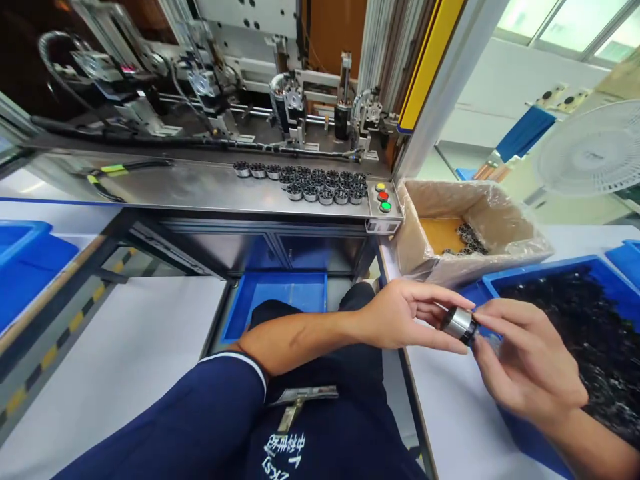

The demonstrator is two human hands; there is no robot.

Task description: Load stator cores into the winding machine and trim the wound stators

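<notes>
My left hand (407, 315) and my right hand (525, 360) meet over the right-hand table, both pinching a short stack of silver ring-shaped metal parts (459, 324). The left fingers hold the stack from its left end, the right fingertips from its right end. Directly to the right lies a blue bin (500, 280) full of dark ring parts (595, 333). Behind it stands a plastic-lined cardboard box (500, 207) with a few rings at its bottom.
Several silver rings (310, 181) sit in rows on the machine's steel shelf (200, 190), next to yellow, red and green buttons (383, 197). An empty blue tray (280, 297) lies below the shelf. Another blue bin (25, 260) is at far left, a white fan (595, 150) at right.
</notes>
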